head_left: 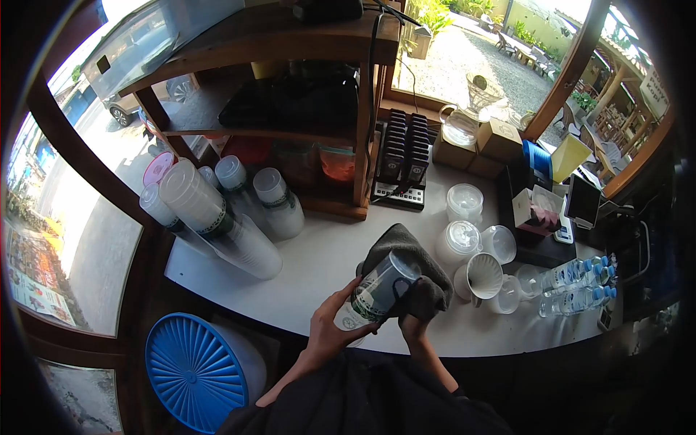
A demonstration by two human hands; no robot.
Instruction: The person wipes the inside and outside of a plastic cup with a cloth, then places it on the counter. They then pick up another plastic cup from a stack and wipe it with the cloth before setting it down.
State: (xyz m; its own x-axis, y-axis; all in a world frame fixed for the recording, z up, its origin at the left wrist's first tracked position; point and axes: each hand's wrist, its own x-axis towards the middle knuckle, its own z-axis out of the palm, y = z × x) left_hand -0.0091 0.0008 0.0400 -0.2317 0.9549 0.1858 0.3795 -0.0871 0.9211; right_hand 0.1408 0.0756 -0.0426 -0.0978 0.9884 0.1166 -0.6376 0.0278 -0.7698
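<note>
My left hand [328,322] is wrapped round the lower part of a clear plastic cup [360,301] with a dark green printed band. The cup is tilted, its upper end leaning to the right. A dark grey cloth [433,291] is bunched in my right hand [415,328] and lies against the cup's upper end and far side. Most of my right fingers are hidden by the cloth. Both hands are above the near edge of the white counter [326,246].
Tall stacks of clear cups [235,232] stand on the left. To the right are round plastic containers [461,241], a ribbed coffee dripper [481,278] and several water bottles [573,274]. A wooden shelf [290,134] rises behind. A blue-lidded bin [192,373] stands below left.
</note>
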